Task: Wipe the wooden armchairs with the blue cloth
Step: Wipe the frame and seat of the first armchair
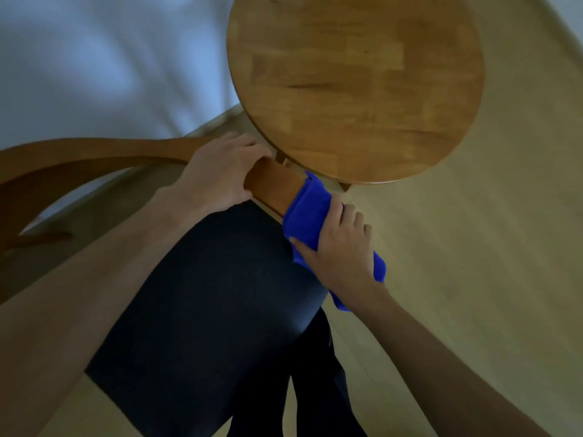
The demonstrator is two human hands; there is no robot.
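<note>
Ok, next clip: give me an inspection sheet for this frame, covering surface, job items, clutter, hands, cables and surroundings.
Surface: round wooden table top, bare where visible.
Job's things: blue cloth wrapped around the end of a wooden armrest; curved armchair frame runs off to the left.
Clutter: nothing seen.
Hands: left hand holds the armrest beside the table edge; right hand has its grip round the cloth on the armrest.
Cables: nothing seen.
Surroundings: light wood-look floor; white fabric at upper left; the person's dark-trousered leg below the armrest.
</note>
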